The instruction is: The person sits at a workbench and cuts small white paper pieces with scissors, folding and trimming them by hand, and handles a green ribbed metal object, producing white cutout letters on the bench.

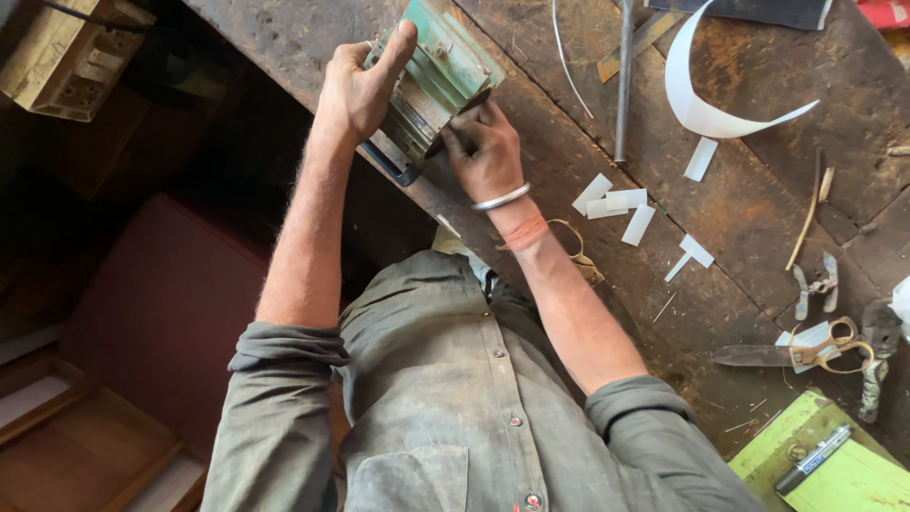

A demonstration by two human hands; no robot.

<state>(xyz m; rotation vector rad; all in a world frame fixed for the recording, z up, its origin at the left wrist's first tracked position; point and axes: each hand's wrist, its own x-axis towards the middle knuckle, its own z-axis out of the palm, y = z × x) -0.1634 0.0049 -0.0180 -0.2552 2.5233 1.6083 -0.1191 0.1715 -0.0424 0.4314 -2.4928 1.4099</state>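
Two hands (355, 90) (485, 152), scarred wooden workbench (758, 218), paper scraps (616, 201)

One head-worn camera looked steeply down, close above the desk (588, 284), both hands' grip high in frame.

No packages, labels, signs or screens in view.
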